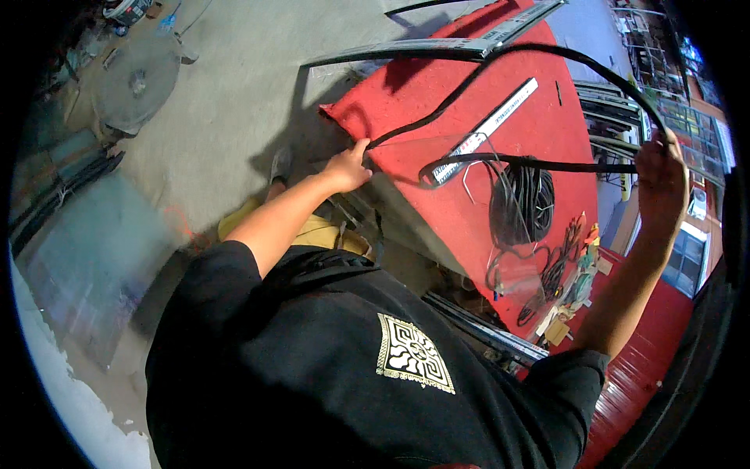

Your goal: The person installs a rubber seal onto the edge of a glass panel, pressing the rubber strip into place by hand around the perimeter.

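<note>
A long black rubber strip (539, 164) runs between my two hands over a red tabletop. At the table's left edge, my left hand (348, 166) is closed on it, with the thumb and fingers pinching. My right hand (662, 168), raised at the far right, grips the strip too. Between the hands the strip arches over the back of the table. From the right hand another length runs back left and curls near a white, printed long bar (484, 133). A coil of black cord (523, 203) lies close by on the red table (437, 227).
Framed strips (398, 51) overhang the table's back left edge. Tangled cords (555, 270) and small boxes (557, 331) crowd its right end. Long profiles (484, 324) lie below the near edge. A translucent sheet (98, 258) and a round grey disc (139, 82) are at left.
</note>
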A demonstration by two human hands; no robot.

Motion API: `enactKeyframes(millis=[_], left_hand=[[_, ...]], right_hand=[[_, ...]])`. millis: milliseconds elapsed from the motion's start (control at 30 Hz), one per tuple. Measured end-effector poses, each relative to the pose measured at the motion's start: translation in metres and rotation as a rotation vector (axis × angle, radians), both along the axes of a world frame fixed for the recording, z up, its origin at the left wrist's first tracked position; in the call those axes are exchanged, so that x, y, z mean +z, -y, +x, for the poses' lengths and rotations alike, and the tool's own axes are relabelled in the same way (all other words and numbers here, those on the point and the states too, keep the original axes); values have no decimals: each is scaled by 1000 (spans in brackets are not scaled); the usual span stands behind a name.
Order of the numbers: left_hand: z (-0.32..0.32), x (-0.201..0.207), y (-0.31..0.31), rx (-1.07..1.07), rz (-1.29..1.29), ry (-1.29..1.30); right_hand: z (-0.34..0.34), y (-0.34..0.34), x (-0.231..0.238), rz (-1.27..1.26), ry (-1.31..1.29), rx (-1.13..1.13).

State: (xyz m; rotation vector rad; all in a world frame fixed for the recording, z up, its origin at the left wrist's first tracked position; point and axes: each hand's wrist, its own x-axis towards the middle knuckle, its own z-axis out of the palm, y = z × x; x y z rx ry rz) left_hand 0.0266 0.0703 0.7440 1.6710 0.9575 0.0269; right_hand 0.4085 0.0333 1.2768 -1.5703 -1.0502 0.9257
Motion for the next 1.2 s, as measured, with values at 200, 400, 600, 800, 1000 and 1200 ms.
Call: enactKeyframes(millis=[200, 400, 600, 800, 1000, 1200], left_hand=[[-1, 18, -9, -29, 34, -56], [6, -3, 8, 44, -30, 18], [3, -3, 0, 167, 321, 8], [5, 2, -7, 215, 447, 65], [13, 5, -20, 100, 468, 68], [8, -32, -20, 189, 577, 315]], right_hand=[[27, 52, 39, 222, 156, -285], [55, 92, 68, 152, 511, -153], [-6, 56, 65, 138, 1291, -108], [-71, 12, 47, -247, 1387, -176], [-30, -5, 51, -65, 1395, -127], [-48, -7, 25, 159, 801, -202]])
